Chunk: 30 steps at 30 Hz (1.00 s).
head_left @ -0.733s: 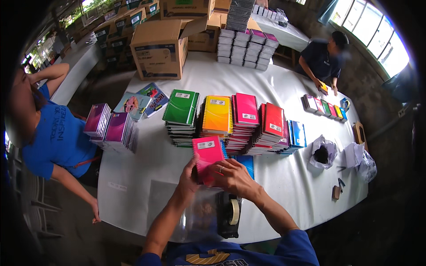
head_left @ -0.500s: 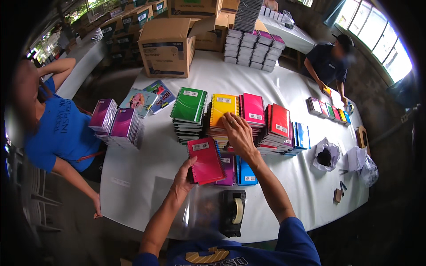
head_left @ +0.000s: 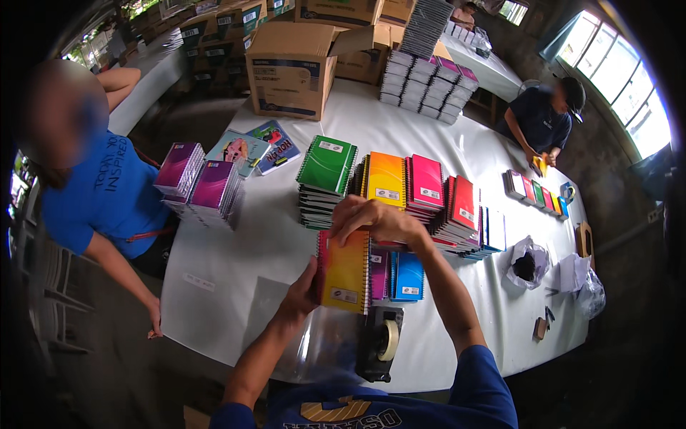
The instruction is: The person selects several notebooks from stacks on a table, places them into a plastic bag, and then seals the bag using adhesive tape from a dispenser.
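My left hand grips a small stack of spiral notebooks by its left side. A yellow spiral notebook lies on top, with the edge of a pink notebook showing beneath it. Bent over the yellow notebook's far edge, my right hand has its fingers closed on it. Just beyond stand piles of green notebooks, yellow notebooks, pink notebooks and red notebooks. Purple notebooks and blue notebooks sit beside the held stack, partly hidden.
A black tape dispenser stands near the front edge. Wrapped purple notebook stacks are at left, beside a person in blue. Cardboard boxes stand at the back. Another person handles notebooks at far right, beyond an opened plastic bag.
My right hand has brought a yellow notebook from its pile onto the pink one in my left hand. The view has shifted slightly. The person at far right has bent lower.
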Available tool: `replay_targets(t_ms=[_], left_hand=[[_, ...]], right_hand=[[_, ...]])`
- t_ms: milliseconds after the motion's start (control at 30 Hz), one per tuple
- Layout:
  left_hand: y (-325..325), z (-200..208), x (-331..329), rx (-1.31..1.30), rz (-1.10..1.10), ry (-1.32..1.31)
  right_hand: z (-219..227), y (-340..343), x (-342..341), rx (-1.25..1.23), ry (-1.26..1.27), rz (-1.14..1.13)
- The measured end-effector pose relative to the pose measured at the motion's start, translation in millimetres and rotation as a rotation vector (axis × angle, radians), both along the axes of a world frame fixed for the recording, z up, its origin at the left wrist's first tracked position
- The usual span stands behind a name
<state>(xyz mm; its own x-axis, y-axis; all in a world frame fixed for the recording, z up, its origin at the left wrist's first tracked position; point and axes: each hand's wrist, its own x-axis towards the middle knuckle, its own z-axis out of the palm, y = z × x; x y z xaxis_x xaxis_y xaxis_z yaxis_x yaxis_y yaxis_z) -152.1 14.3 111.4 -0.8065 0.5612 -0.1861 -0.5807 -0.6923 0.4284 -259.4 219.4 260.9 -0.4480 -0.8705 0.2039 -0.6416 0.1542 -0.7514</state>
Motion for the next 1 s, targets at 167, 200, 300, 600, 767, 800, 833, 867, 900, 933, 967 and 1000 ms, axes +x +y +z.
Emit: replay_targets(t_ms=[167,200,300,600,767,800,833,867,900,933,967,1000], left_hand=[[-11,13,0,-0.086,0.010,0.064],[-14,7,-2,-0.128,0.043,0.057],[-19,-2,-9,-0.096,0.093,0.024],[-24,-1,-14,-0.002,0.158,0.036],[-18,-7,-14,0.103,0.165,-0.005],[-18,-8,-13,0.056,0.171,-0.025],[-20,-7,-11,0.000,0.181,-0.045],[-23,-9,-9,-0.009,0.185,-0.050],[-23,-13,-10,-0.059,0.216,-0.091],[-21,-17,-12,-0.107,0.243,-0.130],[-20,-22,-14,-0.108,0.240,-0.127],[-16,-26,-18,-0.051,0.206,-0.120]], right_hand=[[-30,-23,-16,-0.020,0.298,-0.233],[-33,-29,-20,-0.057,0.459,-0.409],[-55,-48,-25,0.112,0.793,-0.674],[-16,-31,40,-0.049,0.544,-0.496],[-45,-33,93,0.166,0.570,-0.205],[-47,-25,84,0.171,0.567,-0.210],[-46,-18,67,0.099,0.508,-0.268],[-44,-15,50,0.025,0.447,-0.322],[-40,-20,35,0.007,0.416,-0.508],[-36,-25,21,-0.009,0.384,-0.696],[-42,-26,6,-0.010,0.387,-0.700],[-53,-23,-10,0.048,0.564,-0.753]])
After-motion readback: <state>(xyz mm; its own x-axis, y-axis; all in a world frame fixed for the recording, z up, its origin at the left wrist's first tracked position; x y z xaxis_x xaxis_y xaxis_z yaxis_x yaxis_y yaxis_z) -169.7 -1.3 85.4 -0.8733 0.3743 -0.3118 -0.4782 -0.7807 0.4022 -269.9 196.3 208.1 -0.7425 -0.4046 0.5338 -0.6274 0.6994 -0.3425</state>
